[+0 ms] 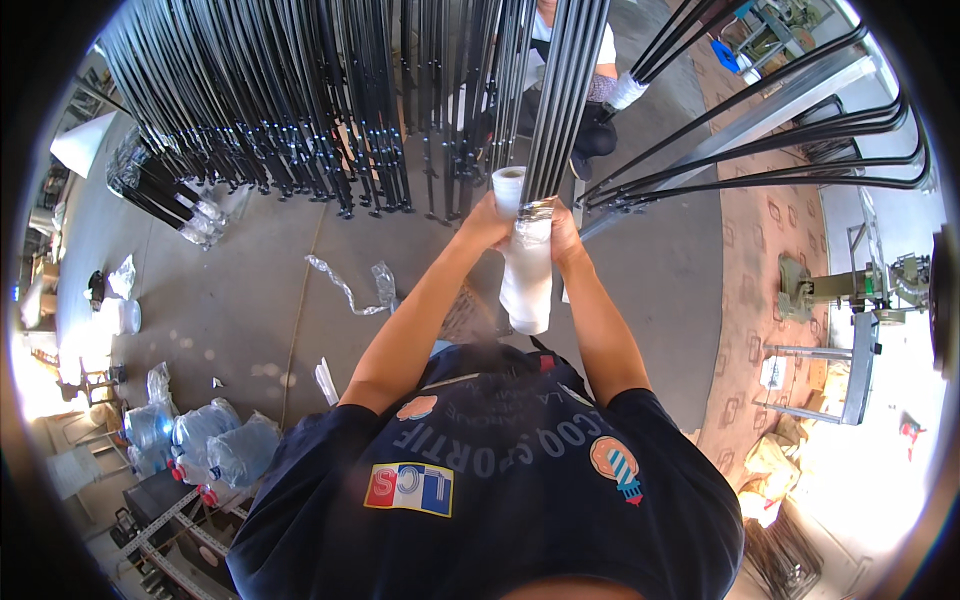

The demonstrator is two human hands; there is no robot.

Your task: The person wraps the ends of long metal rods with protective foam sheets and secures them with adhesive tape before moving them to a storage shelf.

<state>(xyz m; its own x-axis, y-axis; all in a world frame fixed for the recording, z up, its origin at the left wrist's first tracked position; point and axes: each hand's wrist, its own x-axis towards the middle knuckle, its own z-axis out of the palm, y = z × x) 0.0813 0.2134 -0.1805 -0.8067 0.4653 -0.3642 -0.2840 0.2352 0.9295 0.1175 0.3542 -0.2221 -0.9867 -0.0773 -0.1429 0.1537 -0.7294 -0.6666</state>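
A bundle of long black rods (564,97) hangs down in front of me, its lower end wrapped in white plastic film (527,277). My left hand (487,225) is closed around a roll of clear stretch film (509,184), just beside the bundle. On the other side, my right hand (564,229) grips the wrapped bundle near the upper edge of the film, with its fingers partly hidden behind the rods.
Many black rods (262,97) hang in a dense row at the upper left. Bent black rods (810,135) lean by a metal beam at the right. Another person (600,97) crouches behind the bundle. Film scraps (345,289) and large water bottles (202,435) lie on the left.
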